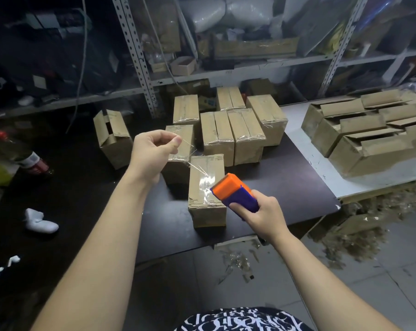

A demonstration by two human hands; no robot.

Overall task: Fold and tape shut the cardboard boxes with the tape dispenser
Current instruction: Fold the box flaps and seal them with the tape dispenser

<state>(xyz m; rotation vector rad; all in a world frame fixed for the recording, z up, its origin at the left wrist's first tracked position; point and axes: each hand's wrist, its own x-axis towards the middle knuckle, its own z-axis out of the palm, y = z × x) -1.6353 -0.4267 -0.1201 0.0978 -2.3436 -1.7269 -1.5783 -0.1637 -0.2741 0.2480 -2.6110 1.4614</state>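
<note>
Head view: left hand (154, 149) pinches the free end of clear tape (198, 167), stretched from the tape dispenser (233, 191) gripped by right hand (264, 211) above the near cardboard box (207, 211) on the dark table (286, 187); tape judged flimsy, sticky, best held taut by its end.

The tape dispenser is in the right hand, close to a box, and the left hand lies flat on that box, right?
Not quite. The tape dispenser is in the right hand, close to a box, but the left hand does not lie on it: it is raised, pinching the end of the clear tape drawn from the dispenser. The head view shows this.
</note>
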